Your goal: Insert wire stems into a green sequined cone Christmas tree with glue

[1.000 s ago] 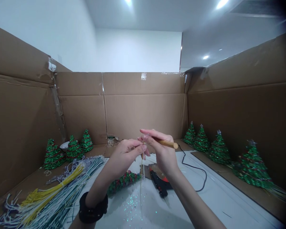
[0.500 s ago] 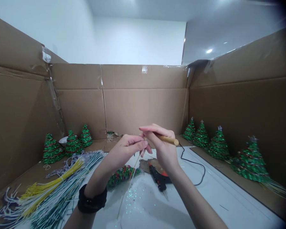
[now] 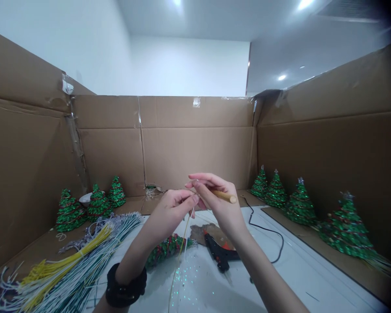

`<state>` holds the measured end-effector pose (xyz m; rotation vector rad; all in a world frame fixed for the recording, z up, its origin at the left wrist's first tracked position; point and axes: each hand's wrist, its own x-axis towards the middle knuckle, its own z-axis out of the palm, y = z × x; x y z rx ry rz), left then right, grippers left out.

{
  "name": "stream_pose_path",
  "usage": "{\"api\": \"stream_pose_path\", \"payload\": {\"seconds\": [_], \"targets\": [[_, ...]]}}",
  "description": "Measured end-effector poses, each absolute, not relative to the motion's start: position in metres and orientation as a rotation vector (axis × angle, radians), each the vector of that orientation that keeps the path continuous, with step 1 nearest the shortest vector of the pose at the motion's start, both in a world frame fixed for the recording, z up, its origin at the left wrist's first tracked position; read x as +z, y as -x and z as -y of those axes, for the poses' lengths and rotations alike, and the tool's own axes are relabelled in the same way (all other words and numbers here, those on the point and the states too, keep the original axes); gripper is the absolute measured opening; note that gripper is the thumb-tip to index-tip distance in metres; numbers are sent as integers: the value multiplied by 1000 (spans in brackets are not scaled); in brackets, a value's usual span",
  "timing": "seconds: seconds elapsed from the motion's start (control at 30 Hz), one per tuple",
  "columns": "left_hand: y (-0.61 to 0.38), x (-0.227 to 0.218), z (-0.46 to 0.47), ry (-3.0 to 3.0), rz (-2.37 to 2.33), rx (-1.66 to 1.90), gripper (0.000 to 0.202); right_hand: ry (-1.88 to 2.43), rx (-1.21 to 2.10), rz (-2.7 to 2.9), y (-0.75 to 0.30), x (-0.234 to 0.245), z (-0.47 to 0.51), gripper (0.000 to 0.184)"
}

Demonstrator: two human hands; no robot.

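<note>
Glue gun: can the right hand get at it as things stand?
Likely yes: the glue gun lies uncovered below the right hand, though its fingers hold a wooden stick; left hand pinches a strand.

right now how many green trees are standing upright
7. Left side, near to far: tree one, tree two, tree three. Right side, likewise: tree four, tree five, tree six, tree seven. An eighth tree lies flat. More may be hidden.

White table: glue gun, glitter
</note>
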<state>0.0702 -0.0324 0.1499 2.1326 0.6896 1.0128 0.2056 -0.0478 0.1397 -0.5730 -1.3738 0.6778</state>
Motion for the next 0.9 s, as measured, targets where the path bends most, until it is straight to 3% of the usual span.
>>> {"api": "stream_pose_path", "payload": {"seconds": [0.67, 0.9], "targets": [[-58, 153, 19, -2279, -742, 752, 32, 617, 167, 1405, -208, 133, 38, 19], [-50, 154, 16, -2357, -779, 682, 33, 641, 144, 1330, -222, 135, 28, 10]]}}
